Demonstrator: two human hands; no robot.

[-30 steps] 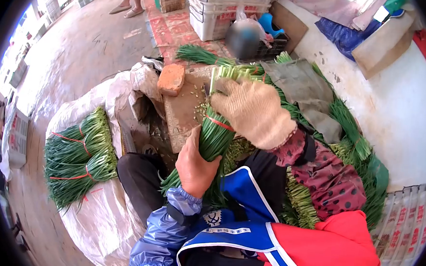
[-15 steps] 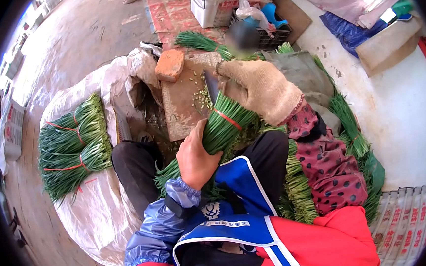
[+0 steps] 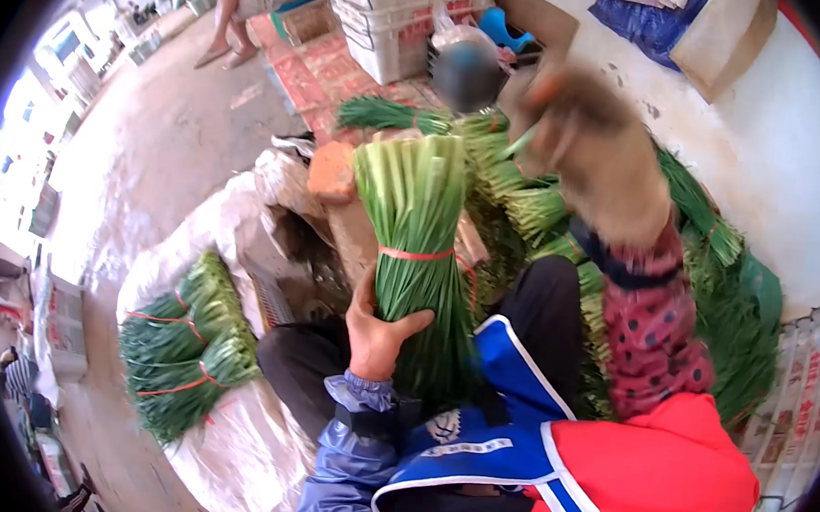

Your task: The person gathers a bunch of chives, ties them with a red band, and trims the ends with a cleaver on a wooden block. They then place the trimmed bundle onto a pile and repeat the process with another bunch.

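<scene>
My left hand point(image 3: 378, 330) wraps round the lower leafy part of a bunch of green stalks point(image 3: 423, 200), held upright with its pale cut ends up and a red band round its middle. Raised to the right is my right hand point(image 3: 589, 145) in a tan knitted glove. Motion blurs its fingers, and what they hold, if anything, cannot be made out. A board point(image 3: 350, 228) lies partly behind the bunch, beside an orange brick point(image 3: 331, 172). Banded bunches point(image 3: 190, 336) lie on a white sack point(image 3: 246, 425) at the left.
More bunches point(image 3: 537, 208) are piled beyond my knees and at the right. White crates point(image 3: 397, 36) stand at the back next to a dark basket with a blue item point(image 3: 505, 30). A seated person's legs point(image 3: 229, 20) show at the upper left. A white wall point(image 3: 759, 157) stands right.
The bunch has been lifted upright in my left hand, its cut ends now above the board. My right hand has moved up and right, away from it. The knife blade no longer shows. The view has shifted.
</scene>
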